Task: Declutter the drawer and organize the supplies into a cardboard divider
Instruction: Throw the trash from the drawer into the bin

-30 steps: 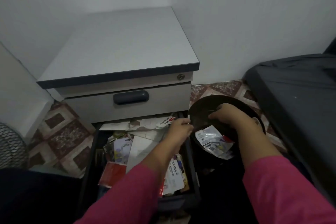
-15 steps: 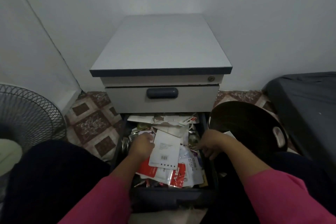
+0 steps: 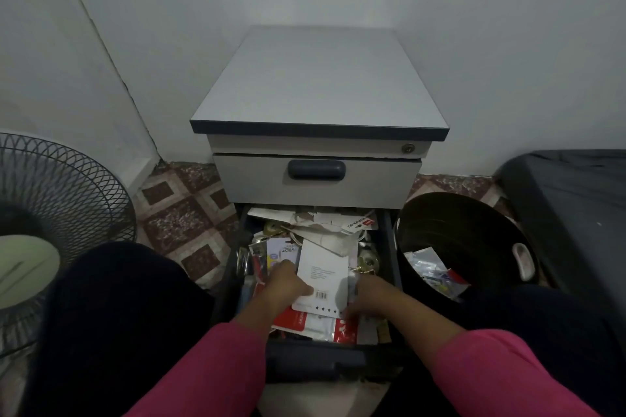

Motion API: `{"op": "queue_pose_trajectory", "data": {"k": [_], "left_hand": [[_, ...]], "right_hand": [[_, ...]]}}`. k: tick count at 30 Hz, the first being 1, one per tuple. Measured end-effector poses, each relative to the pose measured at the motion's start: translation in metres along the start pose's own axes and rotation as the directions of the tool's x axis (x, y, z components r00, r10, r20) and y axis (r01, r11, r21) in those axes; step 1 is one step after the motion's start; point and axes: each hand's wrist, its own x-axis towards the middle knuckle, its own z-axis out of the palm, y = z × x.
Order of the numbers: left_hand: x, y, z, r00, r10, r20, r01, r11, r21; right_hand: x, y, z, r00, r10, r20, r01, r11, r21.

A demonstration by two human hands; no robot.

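**Hands in the cluttered drawer**

Drawer (image 3: 233, 284) stands pulled out at the bottom of a grey cabinet (image 3: 318, 85), toward the near edge of the scene, packed with loose packets, torn paper and small shiny items. A white card (image 3: 327, 272) with a barcode lies on top of the heap, roughly in the middle. The left hand (image 3: 286, 284) rests on the card's left edge, thumb laid over its near corner beside the barcode and the other fingers curled down past the edge, so it appears to hold the card. The right hand (image 3: 367, 296) sits at the card's near right corner, fingers bent down into the pile; whether they pinch anything cannot be told, since the tips are buried among the packets. Red-and-white packets (image 3: 318, 327) lie under the card at the near end of the drawer. A torn white wrapper with a red label (image 3: 360, 223) lies at the far right of the drawer.

Just right of the drawer stands a dark round bin (image 3: 450, 213), with a few crumpled wrappers (image 3: 435, 272) in its bottom. A wire fan guard (image 3: 67, 189) is at the far left, and a dark mattress (image 3: 576, 200) at the right edge. Patterned floor tiles (image 3: 183, 213) show beside the cabinet. Pink sleeves (image 3: 508, 369) cover both forearms.
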Motion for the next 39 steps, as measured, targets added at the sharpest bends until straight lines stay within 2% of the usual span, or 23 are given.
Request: {"op": "queue_pose_trajectory", "data": {"k": [2, 4, 6, 9, 12, 17, 21, 23, 27, 30, 32, 34, 39], "left_hand": [[0.004, 0.004, -0.013, 0.997, -0.024, 0.067, 0.022, 0.999, 0.032], [0.006, 0.007, -0.027, 0.996, -0.037, 0.075, 0.029, 0.994, 0.105], [0.008, 0.005, -0.037, 0.999, -0.025, 0.036, 0.014, 0.962, 0.271], [0.006, -0.002, -0.043, 0.999, -0.028, 0.031, 0.01, 0.882, 0.472], [0.008, -0.005, -0.037, 0.988, -0.09, 0.129, 0.025, 0.897, 0.441], [0.007, -0.004, -0.039, 0.988, -0.097, 0.12, 0.043, 0.921, 0.388], [0.008, -0.007, -0.051, 0.982, -0.111, 0.151, 0.051, 0.933, 0.358], [0.009, -0.011, -0.057, 0.975, -0.106, 0.193, 0.04, 0.946, 0.321], [0.006, -0.014, -0.064, 0.969, -0.124, 0.213, 0.064, 0.962, 0.266], [0.005, -0.015, -0.068, 0.963, -0.118, 0.242, 0.04, 0.952, 0.302], [0.001, -0.014, -0.069, 0.957, -0.108, 0.268, 0.018, 0.948, 0.319], [-0.003, -0.013, -0.07, 0.953, -0.091, 0.289, 0.0, 0.953, 0.302], [-0.005, -0.006, -0.083, 0.963, -0.013, 0.271, -0.036, 0.984, 0.174]], "right_hand": [[0.006, 0.001, 0.005, 0.998, -0.031, -0.059, 0.025, 0.994, -0.103], [0.011, 0.001, 0.006, 0.979, -0.098, -0.179, 0.065, 0.981, -0.183], [0.016, 0.003, 0.007, 0.947, -0.197, -0.253, 0.115, 0.945, -0.307], [0.019, 0.002, 0.009, 0.948, -0.246, -0.203, 0.127, 0.875, -0.467], [0.022, 0.002, 0.012, 0.948, -0.234, -0.215, 0.109, 0.875, -0.471], [0.024, 0.003, 0.005, 0.935, -0.195, -0.295, 0.083, 0.932, -0.354], [0.022, 0.001, -0.009, 0.964, -0.082, -0.251, 0.068, 0.996, -0.064], [0.017, 0.001, -0.015, 0.975, -0.076, -0.209, 0.083, 0.996, 0.027], [0.01, 0.0, -0.021, 0.98, -0.108, -0.17, 0.115, 0.993, 0.03], [0.004, 0.001, -0.021, 0.995, -0.093, -0.037, 0.096, 0.993, 0.072], [0.0, 0.002, -0.02, 0.997, -0.079, 0.018, 0.079, 0.997, 0.01], [-0.002, 0.002, -0.02, 0.997, -0.075, 0.023, 0.075, 0.997, -0.011], [-0.008, -0.002, -0.036, 0.999, -0.03, -0.012, 0.031, 0.996, 0.088]]}}
